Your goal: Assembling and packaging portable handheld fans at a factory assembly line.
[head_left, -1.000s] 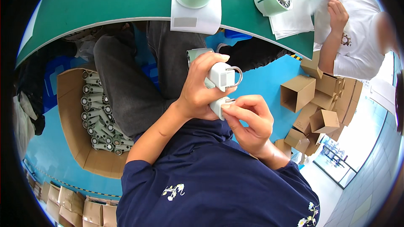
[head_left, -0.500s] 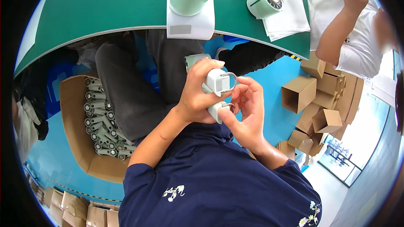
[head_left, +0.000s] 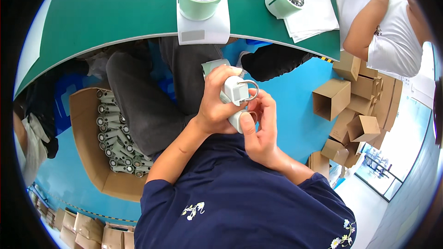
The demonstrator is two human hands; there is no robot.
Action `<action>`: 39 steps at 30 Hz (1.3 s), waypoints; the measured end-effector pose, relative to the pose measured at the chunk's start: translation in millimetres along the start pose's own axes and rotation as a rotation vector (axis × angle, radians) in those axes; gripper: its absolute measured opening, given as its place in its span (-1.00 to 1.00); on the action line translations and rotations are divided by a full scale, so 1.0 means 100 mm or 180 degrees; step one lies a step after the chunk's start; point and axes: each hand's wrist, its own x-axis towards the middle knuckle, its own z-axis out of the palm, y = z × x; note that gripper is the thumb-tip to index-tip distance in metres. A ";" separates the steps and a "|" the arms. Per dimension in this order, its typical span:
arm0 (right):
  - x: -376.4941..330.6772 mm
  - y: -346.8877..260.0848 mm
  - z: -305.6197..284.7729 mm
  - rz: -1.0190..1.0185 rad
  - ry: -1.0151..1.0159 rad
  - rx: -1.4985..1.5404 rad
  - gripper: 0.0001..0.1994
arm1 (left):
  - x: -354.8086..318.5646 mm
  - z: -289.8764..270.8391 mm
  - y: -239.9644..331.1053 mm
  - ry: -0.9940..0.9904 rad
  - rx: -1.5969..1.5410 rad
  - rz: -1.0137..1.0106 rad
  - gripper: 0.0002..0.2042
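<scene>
In my left hand [head_left: 213, 97] are two pale green-and-white handheld fans, one above the other. The upper fan [head_left: 236, 90] turns its handle end and metal loop toward me. Under it, the lower fan [head_left: 236, 121] shows only part of its handle. My right hand [head_left: 261, 129] closes around the lower fan's handle end, its thumb against the end and its fingers curled behind. That fan's loop is mostly hidden by the thumb. Past my left knuckles a pale green rounded part [head_left: 213, 66] juts out.
A green table [head_left: 115, 7] stands ahead, bearing an upright fan [head_left: 201, 7] on a white sheet and a tilted fan [head_left: 280, 4] by white bags [head_left: 316, 16]. Left of my legs, a cardboard box [head_left: 85, 143] holds many fans. Empty cartons [head_left: 331, 99] and a co-worker [head_left: 374, 23] are at right.
My right hand has shifted slightly left, its fingers curling closer around the lower fan's end. The co-worker's raised hand has moved up and left. The whole view has shifted slightly.
</scene>
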 end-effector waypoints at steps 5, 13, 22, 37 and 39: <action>0.09 -0.05 -0.20 0.0318 -0.0635 0.0297 -0.43 | -0.04 -0.06 -0.02 -0.0199 -0.0103 0.0053 -0.68; 0.11 -0.10 -0.18 0.0014 -0.0675 -0.0166 -0.35 | -0.11 -0.01 0.00 0.0043 -0.0037 -0.0092 -0.63; 0.00 0.09 0.04 -0.0201 0.0202 -0.0118 -0.68 | -0.02 0.05 0.01 -0.0137 0.0124 -0.0125 -0.59; 1.05 0.14 -0.41 -0.1819 0.0786 -0.0467 -0.91 | 0.78 -1.40 0.42 0.0516 0.0349 -0.0426 -0.77; 1.41 0.09 -0.42 -0.2195 0.0715 -0.0818 -0.94 | 1.71 -1.49 0.39 -0.0064 0.0941 0.0709 -0.85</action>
